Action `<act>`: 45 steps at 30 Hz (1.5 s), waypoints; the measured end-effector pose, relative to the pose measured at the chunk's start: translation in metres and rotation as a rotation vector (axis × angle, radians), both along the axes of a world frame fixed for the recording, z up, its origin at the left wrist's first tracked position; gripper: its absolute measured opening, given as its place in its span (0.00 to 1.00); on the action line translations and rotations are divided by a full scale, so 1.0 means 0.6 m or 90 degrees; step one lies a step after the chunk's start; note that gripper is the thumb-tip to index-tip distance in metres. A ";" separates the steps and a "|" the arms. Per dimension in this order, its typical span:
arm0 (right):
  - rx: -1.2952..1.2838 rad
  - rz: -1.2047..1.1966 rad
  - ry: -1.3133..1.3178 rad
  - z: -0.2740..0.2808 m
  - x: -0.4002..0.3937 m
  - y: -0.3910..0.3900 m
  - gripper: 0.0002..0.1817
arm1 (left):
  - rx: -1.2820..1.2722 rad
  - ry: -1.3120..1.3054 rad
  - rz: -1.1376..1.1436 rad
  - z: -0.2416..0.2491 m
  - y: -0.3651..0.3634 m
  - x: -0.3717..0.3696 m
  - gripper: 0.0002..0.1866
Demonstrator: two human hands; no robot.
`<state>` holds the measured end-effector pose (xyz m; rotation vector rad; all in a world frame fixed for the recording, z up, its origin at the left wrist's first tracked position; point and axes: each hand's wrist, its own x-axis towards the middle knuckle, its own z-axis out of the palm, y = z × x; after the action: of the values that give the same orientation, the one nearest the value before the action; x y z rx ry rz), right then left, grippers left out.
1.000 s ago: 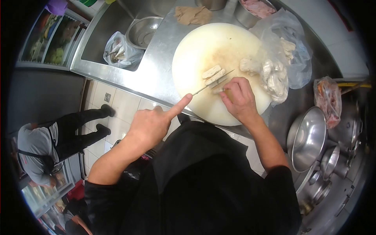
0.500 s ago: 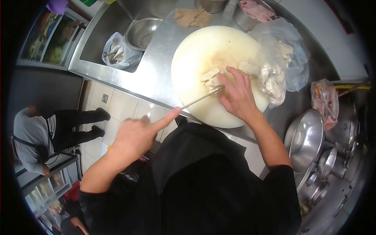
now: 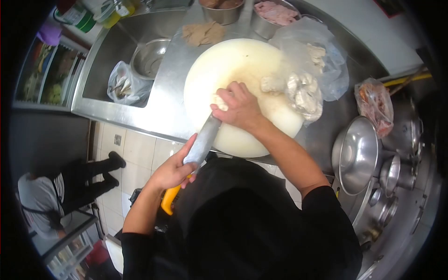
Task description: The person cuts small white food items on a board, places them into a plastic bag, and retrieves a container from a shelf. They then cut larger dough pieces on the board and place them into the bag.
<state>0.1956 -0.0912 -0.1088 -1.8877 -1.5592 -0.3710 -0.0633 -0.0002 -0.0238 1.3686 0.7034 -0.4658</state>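
Note:
My left hand (image 3: 175,171) is closed on a knife (image 3: 204,143), at the base of its wide blade. Its yellow handle sticks out below the hand, and the flat of the blade faces the camera. The blade's far end meets my right hand (image 3: 239,106) near the thumb. Those right fingers are curled over a pale food piece (image 3: 219,101), mostly hidden, on the round cream cutting board (image 3: 200,70). Right of that hand lies another pale chunk (image 3: 273,84), beside pale food in clear plastic (image 3: 304,98).
A steel counter (image 3: 163,102) carries the board, brown cloth (image 3: 203,33) and a pot of pink meat (image 3: 275,13). At left, a sink holds a steel bowl (image 3: 150,58) and plastic bag (image 3: 126,84). Steel bowls (image 3: 357,156) stand right. A person (image 3: 42,200) stands at far left.
My right hand has gone from spread fingers to curled over the pale food. The knife has turned from edge-on to showing its flat, more upright in view. The whole view has shifted somewhat.

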 end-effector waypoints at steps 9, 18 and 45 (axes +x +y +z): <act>0.114 -0.142 -0.079 0.199 0.138 -0.093 0.19 | 0.071 -0.126 -0.162 0.181 -0.008 0.144 0.43; -0.183 -0.558 0.316 0.117 0.502 -0.185 0.33 | -0.042 -0.154 -0.157 0.146 -0.081 0.500 0.44; -0.377 0.058 0.224 0.228 0.097 -0.186 0.17 | 0.135 -0.027 -0.006 0.003 0.073 0.044 0.42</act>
<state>0.2539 -0.2025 0.0279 -2.1449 -1.6058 0.4960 -0.0370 0.0435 -0.0222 1.5761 0.7274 -0.3770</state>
